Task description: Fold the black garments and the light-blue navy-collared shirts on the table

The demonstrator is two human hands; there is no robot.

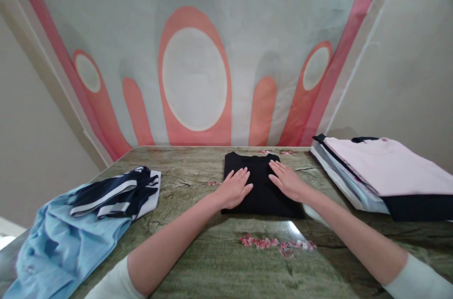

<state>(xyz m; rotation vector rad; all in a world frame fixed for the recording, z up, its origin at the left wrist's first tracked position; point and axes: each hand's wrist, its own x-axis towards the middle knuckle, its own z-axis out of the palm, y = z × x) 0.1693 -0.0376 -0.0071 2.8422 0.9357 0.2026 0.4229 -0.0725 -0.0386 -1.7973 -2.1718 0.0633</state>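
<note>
A black shirt point(260, 195), folded into a compact rectangle, lies flat on the wood-patterned table point(198, 261) with its neckline toward the far edge. My left hand point(234, 189) rests palm down on its left side, fingers stretched out. On the upper right part of the shirt, my right hand point(287, 181) lies flat with its fingers extended. Neither hand grips the cloth. Both palms hide parts of the shirt.
Crumpled light blue clothing point(71, 242) lies on the left, with a navy garment with white stripes point(113, 193) on top. At right is a stack of folded clothes with a pink shirt point(385, 164) uppermost. A wall with a painted covering point(240, 16) rises behind the table.
</note>
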